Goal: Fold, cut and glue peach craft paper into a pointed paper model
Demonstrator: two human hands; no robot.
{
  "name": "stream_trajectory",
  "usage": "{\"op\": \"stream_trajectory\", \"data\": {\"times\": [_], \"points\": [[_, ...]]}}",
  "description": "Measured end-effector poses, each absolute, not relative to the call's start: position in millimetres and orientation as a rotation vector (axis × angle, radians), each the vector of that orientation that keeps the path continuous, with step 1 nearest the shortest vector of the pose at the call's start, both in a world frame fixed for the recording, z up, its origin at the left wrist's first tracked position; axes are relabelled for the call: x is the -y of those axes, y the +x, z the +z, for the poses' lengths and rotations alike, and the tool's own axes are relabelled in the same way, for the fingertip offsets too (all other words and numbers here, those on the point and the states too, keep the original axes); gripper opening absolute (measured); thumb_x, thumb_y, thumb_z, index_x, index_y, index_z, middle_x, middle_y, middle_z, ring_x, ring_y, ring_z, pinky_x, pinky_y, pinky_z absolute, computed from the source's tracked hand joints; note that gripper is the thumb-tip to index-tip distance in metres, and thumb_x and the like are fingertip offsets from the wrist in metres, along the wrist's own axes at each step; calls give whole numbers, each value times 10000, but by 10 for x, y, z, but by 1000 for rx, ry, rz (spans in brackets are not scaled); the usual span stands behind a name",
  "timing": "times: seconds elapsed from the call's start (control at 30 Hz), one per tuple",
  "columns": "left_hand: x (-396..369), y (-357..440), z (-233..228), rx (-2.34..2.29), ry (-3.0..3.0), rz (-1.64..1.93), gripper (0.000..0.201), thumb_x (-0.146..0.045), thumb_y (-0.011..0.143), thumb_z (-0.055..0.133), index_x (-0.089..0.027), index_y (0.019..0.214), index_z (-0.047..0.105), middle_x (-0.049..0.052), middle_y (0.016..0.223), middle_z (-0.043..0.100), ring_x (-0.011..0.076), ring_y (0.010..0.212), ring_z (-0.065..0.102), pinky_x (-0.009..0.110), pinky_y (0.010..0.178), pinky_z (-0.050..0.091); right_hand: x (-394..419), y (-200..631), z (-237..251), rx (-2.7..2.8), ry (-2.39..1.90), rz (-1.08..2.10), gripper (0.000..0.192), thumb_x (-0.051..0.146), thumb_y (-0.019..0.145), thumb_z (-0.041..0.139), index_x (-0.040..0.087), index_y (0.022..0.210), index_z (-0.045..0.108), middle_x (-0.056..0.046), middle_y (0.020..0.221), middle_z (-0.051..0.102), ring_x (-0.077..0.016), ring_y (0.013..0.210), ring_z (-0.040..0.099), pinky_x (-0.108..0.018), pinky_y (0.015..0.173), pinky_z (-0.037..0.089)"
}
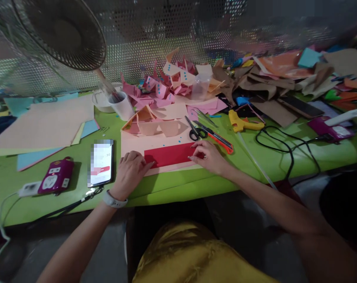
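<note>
A strip of red paper [169, 155] lies lengthwise on a light peach sheet [130, 142] at the table's front edge. My left hand [131, 173] grips the strip's left end, its thumb stretched over the lower corner and its fingers bent. At the right end, my right hand [209, 157] pinches the paper between thumb and fingers. Just beyond the right hand lie black-handled scissors [197, 133] and an orange-red utility knife [218, 139]. A folded peach paper piece [159, 127] rests behind the strip.
Left of me are a lit phone [103, 163] and a purple power socket [56, 177]. A yellow glue gun [245, 122] with its cable lies right. Behind stand a white cup [122, 106], a fan [63, 33] and piled pink paper pieces [163, 84].
</note>
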State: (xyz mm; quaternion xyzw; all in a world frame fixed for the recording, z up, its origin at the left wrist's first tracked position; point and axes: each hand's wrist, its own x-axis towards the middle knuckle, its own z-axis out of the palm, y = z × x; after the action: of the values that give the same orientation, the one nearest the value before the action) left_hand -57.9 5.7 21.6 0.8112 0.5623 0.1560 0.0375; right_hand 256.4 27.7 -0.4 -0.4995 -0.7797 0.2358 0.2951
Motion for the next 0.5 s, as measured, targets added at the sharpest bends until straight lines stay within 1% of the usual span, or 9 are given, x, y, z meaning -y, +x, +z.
{"op": "stream_trajectory", "data": {"times": [0.1, 0.13, 0.17, 0.2, 0.23, 0.27, 0.33, 0.4, 0.5], "points": [[48, -607, 305, -1884, 2487, 588, 288, -425, 932, 541, -208, 755, 606, 96, 925, 632, 280, 925, 589, 448, 834, 445, -278, 2571, -19, 2068, -1317, 647, 191, 349, 844, 678, 206, 728, 630, -89, 1120, 610, -284, 1113, 549, -512, 958, 439], [104, -567, 340, -1943, 2502, 676, 249, -410, 936, 539, -209, 814, 623, 104, 978, 648, 295, 980, 591, 473, 872, 441, -280, 2575, -28, 2069, -1308, 649, 191, 350, 847, 676, 208, 729, 628, -88, 1121, 609, -282, 1110, 552, -511, 956, 440], [165, -501, 369, -1992, 2516, 796, 197, -370, 947, 527, -210, 918, 637, 117, 1090, 653, 312, 1067, 578, 508, 934, 419, -284, 2578, -38, 2072, -1298, 645, 189, 349, 848, 675, 209, 729, 626, -86, 1118, 609, -279, 1105, 555, -510, 955, 442], [226, -411, 386, -1908, 2582, 846, 191, -332, 953, 520, -215, 1054, 632, 124, 1221, 629, 320, 1183, 539, 532, 1010, 379, -288, 2580, -48, 2077, -1288, 635, 185, 343, 847, 676, 211, 728, 626, -84, 1113, 610, -276, 1100, 558, -509, 956, 442], [283, -304, 388, -1709, 2696, 815, 263, -318, 958, 509, -226, 1189, 594, 119, 1335, 584, 314, 1290, 480, 539, 1078, 330, -292, 2582, -57, 2082, -1278, 622, 177, 335, 845, 679, 212, 728, 627, -83, 1109, 611, -275, 1097, 559, -510, 958, 440], [331, -190, 372, -1494, 2794, 693, 369, -341, 966, 493, -237, 1320, 520, 110, 1439, 513, 296, 1368, 413, 524, 1124, 293, -296, 2584, -63, 2089, -1270, 611, 167, 327, 843, 681, 212, 733, 631, -83, 1109, 612, -274, 1100, 558, -513, 963, 438], [387, 18, 295, -1320, 2857, 443, 608, -491, 955, 472, -205, 1478, 353, 127, 1549, 379, 292, 1453, 292, 499, 1172, 235, -298, 2588, -64, 2102, -1263, 595, 146, 315, 844, 682, 212, 749, 642, -87, 1114, 614, -278, 1122, 549, -519, 983, 427], [392, 150, 192, -1330, 2849, 360, 797, -628, 923, 419, -139, 1530, 251, 169, 1575, 314, 312, 1473, 237, 515, 1195, 159, -298, 2601, -46, 2114, -1264, 607, 141, 318, 849, 679, 210, 762, 652, -92, 1122, 612, -278, 1133, 546, -516, 991, 429], [350, 189, 80, -1346, 2815, 316, 879, -678, 907, 381, -137, 1562, 156, 162, 1591, 273, 310, 1486, 195, 514, 1213, 78, -303, 2649, 2, 2139, -1246, 682, 151, 336, 851, 679, 210, 770, 660, -96, 1154, 600, -267, 1140, 545, -487, 988, 447]]}}
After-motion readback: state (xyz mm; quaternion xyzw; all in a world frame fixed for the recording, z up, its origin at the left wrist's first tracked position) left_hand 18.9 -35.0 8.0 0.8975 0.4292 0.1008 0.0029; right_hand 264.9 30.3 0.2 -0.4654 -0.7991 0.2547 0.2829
